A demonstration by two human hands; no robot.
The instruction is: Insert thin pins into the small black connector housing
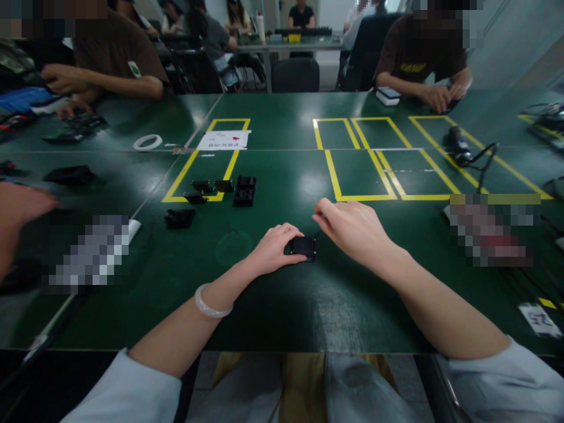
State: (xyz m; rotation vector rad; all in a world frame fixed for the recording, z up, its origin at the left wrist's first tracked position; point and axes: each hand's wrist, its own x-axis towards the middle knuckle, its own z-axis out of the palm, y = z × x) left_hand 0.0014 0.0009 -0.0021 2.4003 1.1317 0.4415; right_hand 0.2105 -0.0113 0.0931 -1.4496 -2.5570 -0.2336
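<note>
A small black box-shaped part [304, 246] lies on the green table [282, 294] straight in front of me. My left hand [275, 247] curls over its left side, fingers bent round it, with a pale bangle on that wrist. Just right of the part my right hand [350, 226] hovers, fingers pinched together near its top right corner; what they pinch is too small to make out. Further back on the left, several black parts [244, 191] lie around a yellow taped rectangle [207, 161].
Other people sit across the table at the far left and far right, hands busy with small items. A white tape ring [147, 142] and a white paper sheet [223, 140] lie ahead left. A black tool with cable [460, 150] rests among yellow taped boxes at right.
</note>
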